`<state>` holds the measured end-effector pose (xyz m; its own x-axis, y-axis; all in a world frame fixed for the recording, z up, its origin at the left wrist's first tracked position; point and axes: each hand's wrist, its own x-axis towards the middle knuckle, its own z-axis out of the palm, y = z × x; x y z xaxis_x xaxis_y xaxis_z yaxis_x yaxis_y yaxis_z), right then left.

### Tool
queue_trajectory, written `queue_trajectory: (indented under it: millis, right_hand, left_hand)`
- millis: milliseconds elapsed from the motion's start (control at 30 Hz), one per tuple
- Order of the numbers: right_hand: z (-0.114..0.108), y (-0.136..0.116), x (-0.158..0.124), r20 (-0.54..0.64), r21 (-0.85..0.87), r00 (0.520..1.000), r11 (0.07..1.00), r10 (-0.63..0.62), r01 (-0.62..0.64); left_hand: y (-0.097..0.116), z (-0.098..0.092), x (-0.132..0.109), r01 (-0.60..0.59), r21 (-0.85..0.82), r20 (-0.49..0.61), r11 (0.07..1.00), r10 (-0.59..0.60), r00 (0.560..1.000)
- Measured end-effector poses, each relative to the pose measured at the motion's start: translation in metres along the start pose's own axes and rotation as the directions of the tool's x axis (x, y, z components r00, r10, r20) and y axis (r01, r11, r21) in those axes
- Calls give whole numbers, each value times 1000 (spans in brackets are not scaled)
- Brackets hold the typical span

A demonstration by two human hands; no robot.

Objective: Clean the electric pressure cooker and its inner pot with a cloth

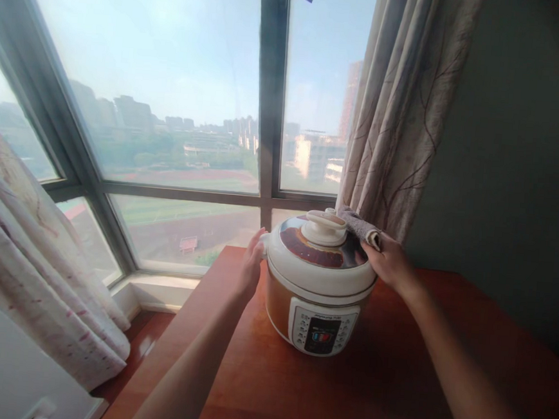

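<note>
A white and brown electric pressure cooker (279, 303) stands upright on a reddish wooden table (255, 395). Its lid is on, with a white knob (325, 226) on top and a control panel facing me. My left hand (252, 265) grips the white side handle (264, 243) at the cooker's left. At the lid's right rim, my right hand (386, 260) holds a folded greyish cloth (361, 227), which lies against the top of the lid. The right fingertips are partly hidden under the cloth.
Large windows (182, 98) rise behind the table, with a grey frame. A patterned curtain (399, 103) hangs close behind the cooker on the right, another curtain (24, 254) on the left. A white cabinet-like surface (10, 362) is at lower left.
</note>
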<state>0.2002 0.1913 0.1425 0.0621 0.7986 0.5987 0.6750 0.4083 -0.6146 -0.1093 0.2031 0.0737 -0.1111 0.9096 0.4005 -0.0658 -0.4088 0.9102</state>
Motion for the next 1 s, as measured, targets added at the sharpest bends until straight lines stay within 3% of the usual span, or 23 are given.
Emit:
queue_trajectory:
  millis: [100,233,333,400,500,567,633,733,833,900,1000]
  right_hand:
    - [1,-21,-35,-70,-178,971,961,-229,214]
    - [1,-60,-70,-79,-361,954,900,-289,243]
    - [-1,-88,-81,-78,-309,956,918,-284,247]
    - [-1,-102,-83,-78,-195,955,944,-285,266]
    - [6,-122,-84,-69,28,965,966,-255,257]
    - [15,-136,-84,-32,188,981,963,-189,192]
    - [23,-151,-83,25,308,992,945,-121,108]
    - [29,-171,-80,143,406,978,910,-150,80]
    - [28,-182,-74,318,509,908,857,-275,81]
    - [26,-179,-70,415,591,854,807,-314,10]
    - [21,-163,-62,396,678,867,733,-302,-55]
  left_hand:
    - [4,2,-1,12,34,-11,999,-11,1000]
    - [16,9,-17,-22,201,-221,979,67,973]
    - [33,19,-49,-183,325,-318,928,289,903]
    - [46,26,-75,-249,293,-254,923,326,911]
    - [65,38,-105,-170,71,-9,983,171,985]
    - [75,44,-116,-35,-115,147,993,51,988]
    - [85,47,-122,74,-286,228,955,-7,974]
    - [100,44,-126,158,-453,219,878,-63,974]
    - [117,36,-122,273,-547,176,791,-210,962]
    - [127,30,-114,360,-596,138,718,-350,927]
    - [133,19,-99,353,-628,-35,694,-478,878]
